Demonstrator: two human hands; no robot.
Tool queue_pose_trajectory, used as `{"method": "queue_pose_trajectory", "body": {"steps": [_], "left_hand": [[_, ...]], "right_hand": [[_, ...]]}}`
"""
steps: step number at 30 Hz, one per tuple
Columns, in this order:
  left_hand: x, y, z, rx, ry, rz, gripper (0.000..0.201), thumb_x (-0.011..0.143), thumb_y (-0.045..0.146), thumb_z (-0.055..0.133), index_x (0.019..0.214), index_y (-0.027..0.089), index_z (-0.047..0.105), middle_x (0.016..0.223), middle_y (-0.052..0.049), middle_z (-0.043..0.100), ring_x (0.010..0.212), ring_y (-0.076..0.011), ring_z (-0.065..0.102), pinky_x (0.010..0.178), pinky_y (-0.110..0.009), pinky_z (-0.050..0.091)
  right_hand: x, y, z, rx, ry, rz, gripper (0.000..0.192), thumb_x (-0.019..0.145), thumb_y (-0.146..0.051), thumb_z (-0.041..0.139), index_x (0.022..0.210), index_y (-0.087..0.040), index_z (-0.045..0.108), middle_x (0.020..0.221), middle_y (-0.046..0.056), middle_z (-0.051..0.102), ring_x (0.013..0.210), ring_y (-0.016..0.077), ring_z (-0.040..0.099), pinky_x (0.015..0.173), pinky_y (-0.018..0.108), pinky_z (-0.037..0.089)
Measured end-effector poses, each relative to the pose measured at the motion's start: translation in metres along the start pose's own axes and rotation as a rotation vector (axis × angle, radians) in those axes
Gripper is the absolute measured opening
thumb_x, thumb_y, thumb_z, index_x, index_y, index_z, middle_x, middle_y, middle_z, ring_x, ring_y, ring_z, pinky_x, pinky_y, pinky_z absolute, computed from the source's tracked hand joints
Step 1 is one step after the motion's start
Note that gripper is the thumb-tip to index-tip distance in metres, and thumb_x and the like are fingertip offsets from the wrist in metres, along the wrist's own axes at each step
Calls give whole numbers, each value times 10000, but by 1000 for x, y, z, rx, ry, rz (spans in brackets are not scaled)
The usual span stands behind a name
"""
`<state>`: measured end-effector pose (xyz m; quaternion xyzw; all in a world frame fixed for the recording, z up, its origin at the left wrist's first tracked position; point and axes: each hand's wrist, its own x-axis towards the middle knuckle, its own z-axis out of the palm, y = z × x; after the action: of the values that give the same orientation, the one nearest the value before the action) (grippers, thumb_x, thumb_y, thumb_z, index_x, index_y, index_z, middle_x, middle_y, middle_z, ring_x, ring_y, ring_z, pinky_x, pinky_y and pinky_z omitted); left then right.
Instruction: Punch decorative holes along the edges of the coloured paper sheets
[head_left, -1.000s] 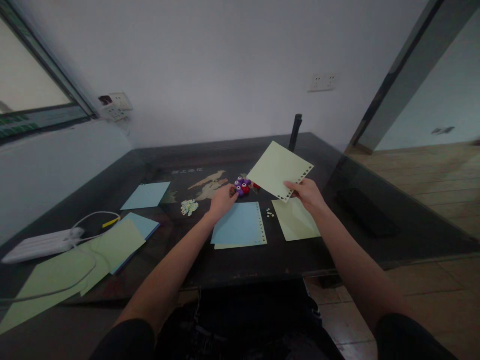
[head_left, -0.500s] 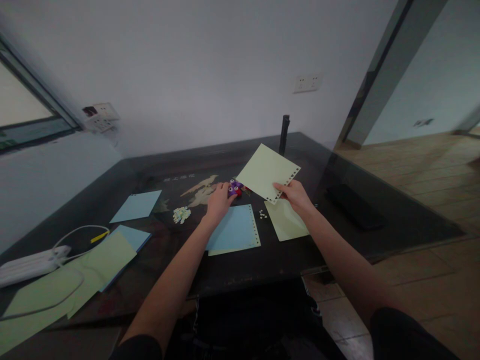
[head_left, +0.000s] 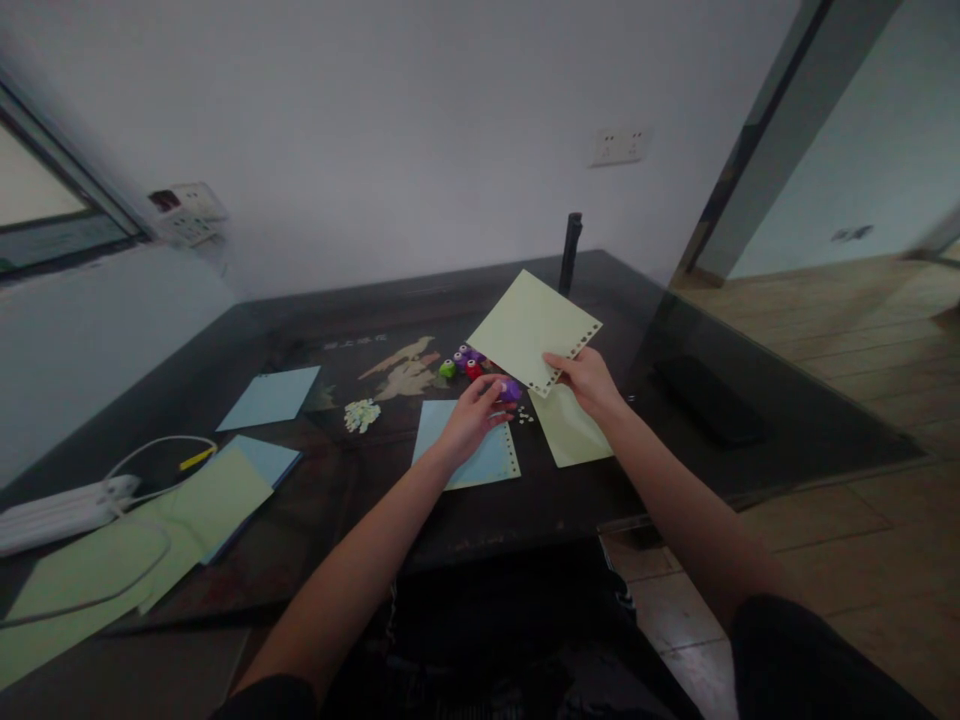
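Note:
My left hand (head_left: 474, 415) is closed around a small purple craft punch (head_left: 510, 391), held above the blue sheet (head_left: 480, 458). Several more small punches, among them a green one (head_left: 447, 369) and a red one (head_left: 473, 370), stand just beyond it. Between thumb and fingers, my right hand (head_left: 589, 380) grips a pale yellow-green sheet (head_left: 532, 325) by its edge, which carries a row of holes. The sheet is tilted up off the table, its lower left edge near the purple punch. Under my right hand lies another pale yellow sheet (head_left: 570, 430), with tiny paper bits (head_left: 526, 414) beside it.
A heap of small paper cutouts (head_left: 362, 415) lies left of centre on the dark table (head_left: 360, 500). Farther left are a blue sheet (head_left: 271, 397), yellow-green sheets (head_left: 217, 495) and a white power strip (head_left: 60, 515) with its cable. A black flat object (head_left: 709, 400) rests at the right.
My left hand has picked the purple punch out of the group and brought it right and nearer to me. The other punches now show more fully. My right hand still holds its sheet.

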<state>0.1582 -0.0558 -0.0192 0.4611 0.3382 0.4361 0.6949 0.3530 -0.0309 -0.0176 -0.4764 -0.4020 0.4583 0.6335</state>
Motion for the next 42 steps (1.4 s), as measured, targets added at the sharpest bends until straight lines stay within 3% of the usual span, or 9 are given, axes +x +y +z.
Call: {"method": "queue_pose_trajectory", "body": {"steps": [6, 11, 19, 32, 42], "left_hand": [[-3, -2, 6, 120, 39, -27, 338, 788, 346, 669, 1067, 205, 541, 899, -35, 643, 684, -132, 667, 532, -208, 481], [-4, -3, 9, 58, 6, -26, 283, 795, 275, 672, 1024, 142, 574, 1007, -103, 651, 814, -181, 690, 658, -258, 538], [-3, -3, 7, -27, -24, -30, 258, 790, 218, 682, 1012, 120, 594, 984, -105, 675, 832, -191, 693, 751, -308, 544], [-3, -5, 7, -56, -7, -19, 281, 740, 192, 732, 969, 93, 604, 828, -81, 690, 733, -141, 675, 755, -274, 537], [-1, -7, 7, -54, 19, 1, 349, 654, 197, 791, 931, 105, 600, 837, -54, 664, 683, -121, 653, 766, -297, 523]], "right_hand": [[-2, 3, 5, -62, 61, -142, 402, 569, -342, 759, 897, -125, 672, 931, 99, 720, 757, 212, 657, 638, 318, 518], [-1, 3, 5, -176, 95, -216, 373, 590, -373, 754, 847, -114, 676, 866, 102, 720, 721, 212, 650, 630, 318, 507], [0, 1, 4, -189, 75, -271, 369, 620, -363, 741, 893, -123, 682, 938, 116, 723, 836, 234, 668, 774, 363, 518], [-4, -2, 5, -243, 21, -276, 352, 612, -370, 748, 848, -115, 692, 869, 105, 725, 771, 233, 670, 704, 367, 529], [-9, -7, 6, -323, -3, -354, 331, 668, -371, 712, 887, -122, 698, 897, 102, 727, 813, 243, 675, 754, 387, 534]]}}
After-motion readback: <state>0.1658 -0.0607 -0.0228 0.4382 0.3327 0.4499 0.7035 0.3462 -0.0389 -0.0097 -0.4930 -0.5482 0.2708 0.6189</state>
